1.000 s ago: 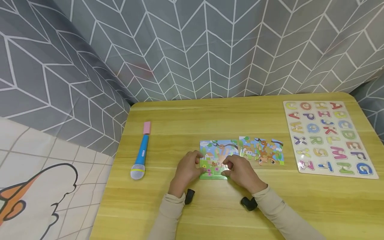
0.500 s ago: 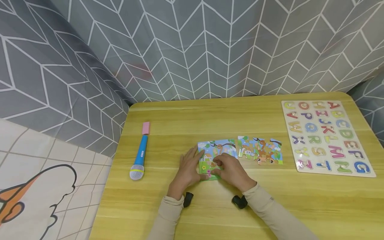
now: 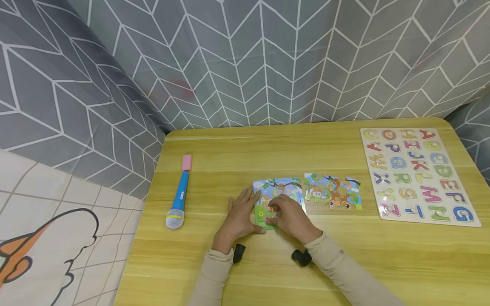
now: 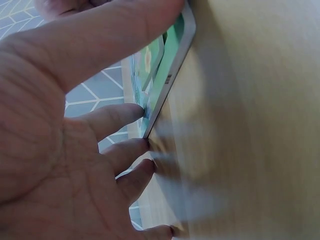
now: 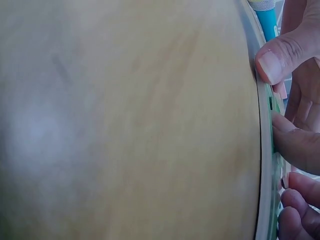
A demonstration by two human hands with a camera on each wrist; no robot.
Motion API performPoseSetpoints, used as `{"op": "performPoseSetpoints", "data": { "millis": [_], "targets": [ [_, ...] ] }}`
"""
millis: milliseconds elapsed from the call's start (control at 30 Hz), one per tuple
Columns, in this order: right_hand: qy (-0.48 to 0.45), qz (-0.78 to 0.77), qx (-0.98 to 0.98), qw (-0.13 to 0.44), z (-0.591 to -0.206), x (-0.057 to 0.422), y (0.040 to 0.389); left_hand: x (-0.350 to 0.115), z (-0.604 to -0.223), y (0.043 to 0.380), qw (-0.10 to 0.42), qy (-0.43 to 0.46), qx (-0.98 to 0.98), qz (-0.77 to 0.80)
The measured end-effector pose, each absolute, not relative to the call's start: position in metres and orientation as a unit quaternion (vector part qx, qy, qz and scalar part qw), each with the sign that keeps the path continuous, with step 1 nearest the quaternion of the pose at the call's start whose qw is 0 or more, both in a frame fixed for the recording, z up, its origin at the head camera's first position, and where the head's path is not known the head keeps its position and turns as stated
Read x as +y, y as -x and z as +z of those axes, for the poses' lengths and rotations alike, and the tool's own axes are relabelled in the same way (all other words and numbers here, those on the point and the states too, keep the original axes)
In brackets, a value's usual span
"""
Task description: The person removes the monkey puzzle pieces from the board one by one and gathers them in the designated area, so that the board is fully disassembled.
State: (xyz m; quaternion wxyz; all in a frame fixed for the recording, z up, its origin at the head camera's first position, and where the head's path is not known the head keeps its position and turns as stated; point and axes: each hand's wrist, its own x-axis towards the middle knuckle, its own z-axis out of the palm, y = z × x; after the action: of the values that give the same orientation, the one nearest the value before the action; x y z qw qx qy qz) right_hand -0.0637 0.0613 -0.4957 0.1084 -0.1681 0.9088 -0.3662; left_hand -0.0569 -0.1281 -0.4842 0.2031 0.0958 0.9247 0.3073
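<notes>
A jigsaw board (image 3: 277, 179) with a colourful animal scene lies on the table between the hands. My left hand (image 3: 238, 216) spreads along its left edge, the fingers fairly straight, with the thumb at the near corner. Over the lower part of the picture, my right hand (image 3: 290, 217) has thumb and fingers brought together around a puzzle piece (image 4: 153, 62). In the left wrist view that green piece sits tilted, raised above the frame's rim. The right hand hides much of it in the head view. Several joined puzzle pieces (image 3: 334, 195), showing a brown deer, lie right of the board.
A white alphabet peg board (image 3: 419, 178) lies at the right of the wooden table (image 3: 268, 148). At the left are a blue toy microphone (image 3: 180, 195) and a pink block (image 3: 186, 162). Grey patterned curtains (image 3: 279, 63) hang behind the table.
The right hand has shifted left and the board has turned slightly. The left hand's fingers have straightened from a curled pose and moved out along the board's left edge.
</notes>
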Motion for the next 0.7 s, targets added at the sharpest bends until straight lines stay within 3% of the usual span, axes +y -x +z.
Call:
{"op": "performPoseSetpoints", "data": {
  "millis": [700],
  "targets": [
    [0.102,-0.499,0.850,0.134,-0.484,0.096,0.062,-0.131,-0.486,0.058,0.206,-0.095,0.923,0.312]
  ]
}}
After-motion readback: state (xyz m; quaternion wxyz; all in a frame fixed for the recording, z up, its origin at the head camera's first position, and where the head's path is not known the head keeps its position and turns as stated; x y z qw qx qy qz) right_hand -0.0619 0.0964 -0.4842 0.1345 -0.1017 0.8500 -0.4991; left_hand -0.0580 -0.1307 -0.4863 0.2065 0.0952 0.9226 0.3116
